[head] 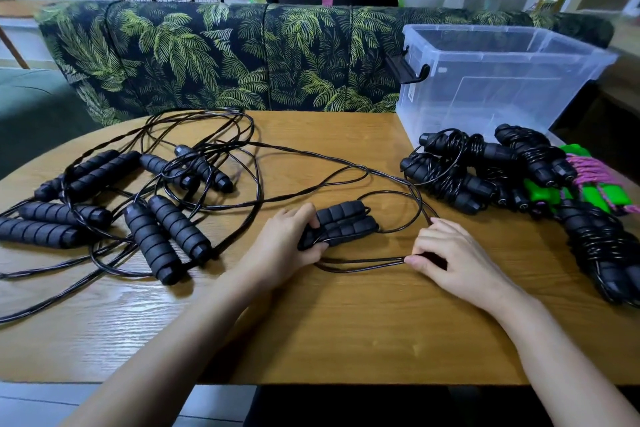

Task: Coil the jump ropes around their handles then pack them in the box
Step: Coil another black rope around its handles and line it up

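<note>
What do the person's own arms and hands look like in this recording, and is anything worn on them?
The left hand and right hand are bare: no gloves, rings or nail polish show. The arms are uncovered down to the bottom edge of the picture, with no sleeve, watch, bracelet or marking in view.

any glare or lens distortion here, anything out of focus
Head view: the wide-angle lens bows the far edge of the tan wooden table and leans the clear plastic storage box outward; pale glare sheens the tabletop at lower left; the left hand gripping the paired black foam handles and the right hand pinching the thin black rope are sharp.
</note>
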The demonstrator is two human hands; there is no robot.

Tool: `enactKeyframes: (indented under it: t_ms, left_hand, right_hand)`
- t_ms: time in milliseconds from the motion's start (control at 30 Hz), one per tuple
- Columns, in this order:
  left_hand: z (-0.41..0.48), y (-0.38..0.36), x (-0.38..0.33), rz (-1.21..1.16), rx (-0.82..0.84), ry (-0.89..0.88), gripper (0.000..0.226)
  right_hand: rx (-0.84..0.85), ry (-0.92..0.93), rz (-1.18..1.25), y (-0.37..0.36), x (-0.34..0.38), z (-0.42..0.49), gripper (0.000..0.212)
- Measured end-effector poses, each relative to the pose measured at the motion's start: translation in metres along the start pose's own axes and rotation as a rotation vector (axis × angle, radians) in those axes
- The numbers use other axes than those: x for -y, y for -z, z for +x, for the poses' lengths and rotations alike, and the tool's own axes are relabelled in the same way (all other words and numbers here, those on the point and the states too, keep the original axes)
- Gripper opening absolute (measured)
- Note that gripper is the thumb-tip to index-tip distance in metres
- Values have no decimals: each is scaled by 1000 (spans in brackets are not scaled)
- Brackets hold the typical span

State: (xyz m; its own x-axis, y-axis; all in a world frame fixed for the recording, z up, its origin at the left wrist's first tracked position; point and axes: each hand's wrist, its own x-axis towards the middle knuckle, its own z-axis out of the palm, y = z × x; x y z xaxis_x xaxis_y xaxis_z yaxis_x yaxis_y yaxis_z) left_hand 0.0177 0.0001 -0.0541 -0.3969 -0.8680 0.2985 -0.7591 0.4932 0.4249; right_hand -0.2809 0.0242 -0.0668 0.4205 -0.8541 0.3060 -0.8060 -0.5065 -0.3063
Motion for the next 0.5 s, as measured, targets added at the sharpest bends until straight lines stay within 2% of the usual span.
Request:
enactKeyframes:
  t_ms: [133,267,367,433,500]
  left_hand:
    - [1,0,0,19,28,2,33]
    - [-6,3,10,-150,24,17,37]
    - [-15,16,14,-237,-12,3,32]
    - [-21,29,12,-200,-25,-94,30]
    - [-28,42,8,-68,-30,-287,32]
  right_hand:
    - [-10,-73,43,1,-1,3,31]
    - [61,-139,130,2,-7,8,25]
    - [118,-226,247,9,0,23,29]
    - [151,-227,395,19,9,40,36]
    - [184,-232,510,31,20,58,36]
